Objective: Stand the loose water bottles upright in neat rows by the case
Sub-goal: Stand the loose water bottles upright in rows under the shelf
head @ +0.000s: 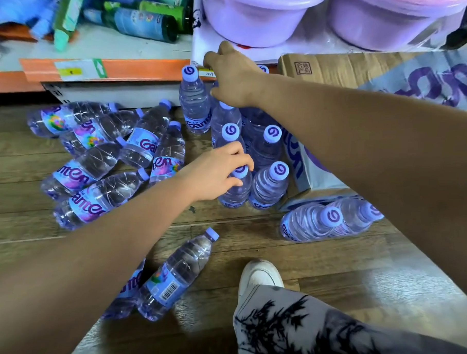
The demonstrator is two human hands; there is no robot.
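Bottles stood in a small cluster on the wooden floor beside the case, under the front edge of the orange shelf. My left hand was closed around the cap and neck of the nearest upright bottle, fingers curled over the top, setting it next to its neighbour at the near end of the row. My right hand reached to the far end, over a bottle there; whether it was gripping or only resting I could not tell, since the hand hid it. Another upright bottle stood just left of that hand.

To the left a pile of loose bottles lay on their sides, and one more lay near my shoe. Two others leaned at the case's near corner.

I judged these full, so fairly heavy, with thin ribbed walls that give under a squeeze and slick labels. The stiff cap and neck looked the surest hold, or the ribbed shoulder for lifting one off the floor.
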